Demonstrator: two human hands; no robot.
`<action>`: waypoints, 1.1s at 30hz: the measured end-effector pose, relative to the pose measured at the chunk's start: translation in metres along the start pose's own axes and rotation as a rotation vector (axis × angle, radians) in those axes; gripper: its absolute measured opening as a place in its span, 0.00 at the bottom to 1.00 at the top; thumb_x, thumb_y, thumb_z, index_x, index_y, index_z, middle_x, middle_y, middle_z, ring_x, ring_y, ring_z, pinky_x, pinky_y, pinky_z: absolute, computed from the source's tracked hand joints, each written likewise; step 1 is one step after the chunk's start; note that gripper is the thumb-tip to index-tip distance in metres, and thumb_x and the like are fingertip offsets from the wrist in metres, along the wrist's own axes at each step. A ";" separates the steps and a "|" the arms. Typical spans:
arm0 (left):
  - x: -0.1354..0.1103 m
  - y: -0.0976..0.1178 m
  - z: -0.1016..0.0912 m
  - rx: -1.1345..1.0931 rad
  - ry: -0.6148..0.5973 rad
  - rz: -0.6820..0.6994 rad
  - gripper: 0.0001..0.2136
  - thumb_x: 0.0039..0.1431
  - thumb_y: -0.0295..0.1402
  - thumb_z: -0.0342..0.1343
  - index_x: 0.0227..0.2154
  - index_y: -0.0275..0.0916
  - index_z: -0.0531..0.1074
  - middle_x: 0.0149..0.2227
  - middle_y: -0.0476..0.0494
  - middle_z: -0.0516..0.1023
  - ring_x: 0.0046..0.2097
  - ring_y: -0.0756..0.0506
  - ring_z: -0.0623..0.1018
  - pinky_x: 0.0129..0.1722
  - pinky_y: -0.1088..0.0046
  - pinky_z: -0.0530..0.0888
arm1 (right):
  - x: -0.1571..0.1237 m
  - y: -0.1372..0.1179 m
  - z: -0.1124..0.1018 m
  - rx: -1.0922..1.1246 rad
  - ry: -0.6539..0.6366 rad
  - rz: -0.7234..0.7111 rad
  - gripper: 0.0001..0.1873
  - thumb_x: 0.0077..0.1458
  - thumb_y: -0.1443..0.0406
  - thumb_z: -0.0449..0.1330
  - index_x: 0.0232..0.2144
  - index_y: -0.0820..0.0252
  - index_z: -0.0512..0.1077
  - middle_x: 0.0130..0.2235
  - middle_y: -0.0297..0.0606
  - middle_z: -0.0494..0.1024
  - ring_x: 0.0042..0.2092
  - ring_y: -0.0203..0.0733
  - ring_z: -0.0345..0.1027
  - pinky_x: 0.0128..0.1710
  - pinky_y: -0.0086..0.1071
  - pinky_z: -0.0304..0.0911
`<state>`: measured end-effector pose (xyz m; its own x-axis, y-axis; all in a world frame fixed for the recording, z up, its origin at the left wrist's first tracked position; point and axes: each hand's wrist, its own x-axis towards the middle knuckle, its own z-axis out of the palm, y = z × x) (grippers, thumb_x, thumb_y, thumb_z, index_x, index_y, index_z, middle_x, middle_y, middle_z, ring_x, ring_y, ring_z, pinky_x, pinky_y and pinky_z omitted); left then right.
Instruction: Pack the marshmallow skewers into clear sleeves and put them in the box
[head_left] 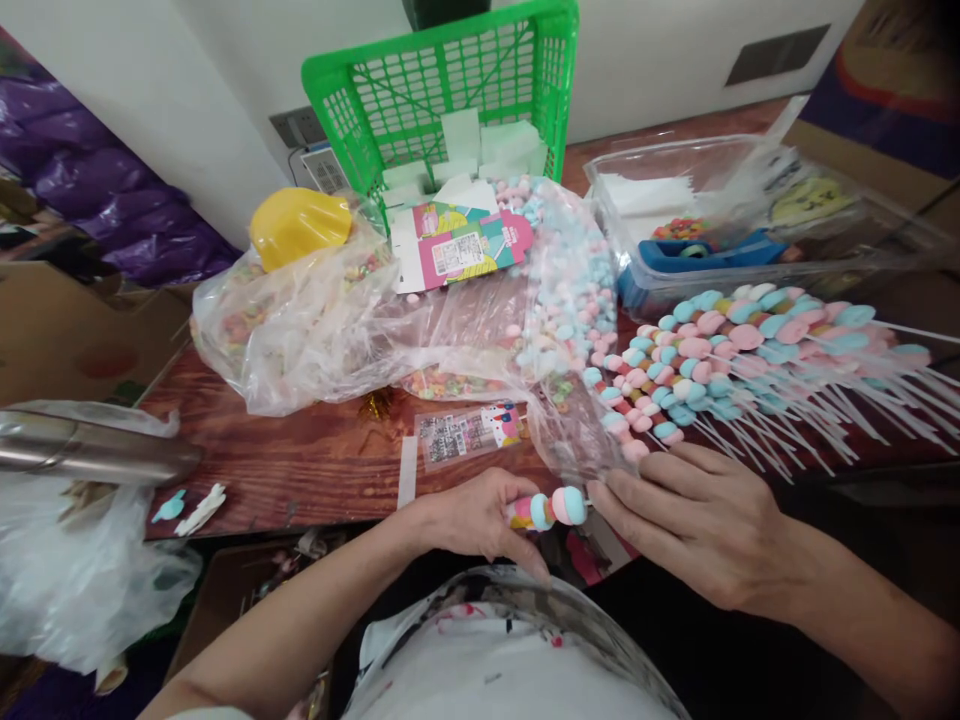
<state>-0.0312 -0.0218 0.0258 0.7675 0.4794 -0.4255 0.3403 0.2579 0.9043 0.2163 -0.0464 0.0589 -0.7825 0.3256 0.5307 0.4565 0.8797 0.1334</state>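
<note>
My left hand [499,520] is closed around a marshmallow skewer [561,507] with pink and blue marshmallows and small coloured rings, held in front of my body over the table's front edge. My right hand [697,515] is at the skewer's right end, its fingertips pinched on the short white stick there; the thumb is mostly hidden. Beyond the right hand lies a big pile of similar marshmallow skewers [720,350], their white sticks pointing right. A printed clear sachet [472,432] lies flat on the table past my left hand.
A large clear bag [300,320] of coloured rings, with a yellow scoop [300,225] on it, lies at the left. Loose marshmallows [570,270] fill the middle. Behind stand a green crate [442,65] and a clear tub [675,155]. A steel flask [90,447] lies far left.
</note>
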 end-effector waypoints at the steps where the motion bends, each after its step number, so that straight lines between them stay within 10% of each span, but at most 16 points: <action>1: 0.002 0.001 0.001 -0.021 0.011 0.013 0.22 0.34 0.43 0.70 0.26 0.36 0.66 0.23 0.56 0.60 0.27 0.54 0.59 0.26 0.78 0.59 | 0.002 -0.003 0.001 0.006 -0.010 0.005 0.14 0.60 0.72 0.48 0.42 0.66 0.71 0.35 0.42 0.78 0.36 0.43 0.66 0.37 0.40 0.58; 10: -0.003 0.006 -0.002 0.396 0.282 0.160 0.21 0.46 0.34 0.66 0.44 0.39 0.69 0.39 0.49 0.73 0.40 0.47 0.71 0.42 0.71 0.67 | -0.003 -0.019 0.014 0.071 -0.196 0.438 0.18 0.47 0.80 0.47 0.32 0.60 0.72 0.25 0.35 0.72 0.27 0.38 0.64 0.26 0.34 0.52; 15: -0.008 0.003 -0.006 0.332 0.072 0.137 0.35 0.45 0.28 0.65 0.57 0.43 0.60 0.43 0.47 0.73 0.43 0.45 0.72 0.46 0.69 0.68 | 0.000 -0.010 0.006 0.012 -0.102 0.312 0.16 0.53 0.78 0.48 0.36 0.63 0.72 0.29 0.39 0.75 0.31 0.39 0.66 0.33 0.35 0.57; 22: -0.006 -0.003 0.001 -0.187 -0.323 -0.097 0.34 0.35 0.34 0.72 0.48 0.40 0.65 0.23 0.58 0.66 0.23 0.54 0.66 0.23 0.78 0.65 | -0.002 0.004 -0.001 -0.007 -0.045 0.093 0.12 0.58 0.73 0.52 0.42 0.62 0.71 0.35 0.38 0.78 0.36 0.42 0.65 0.34 0.39 0.55; 33: 0.004 -0.002 0.004 -0.061 -0.112 0.055 0.46 0.40 0.29 0.69 0.63 0.49 0.53 0.44 0.46 0.74 0.45 0.44 0.75 0.42 0.68 0.73 | 0.000 -0.015 -0.001 0.145 -0.200 0.154 0.15 0.53 0.77 0.47 0.34 0.60 0.70 0.29 0.36 0.73 0.31 0.41 0.62 0.36 0.39 0.55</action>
<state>-0.0266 -0.0242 0.0230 0.8412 0.3985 -0.3654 0.2649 0.2855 0.9211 0.2102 -0.0605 0.0576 -0.7835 0.5082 0.3575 0.5222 0.8504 -0.0644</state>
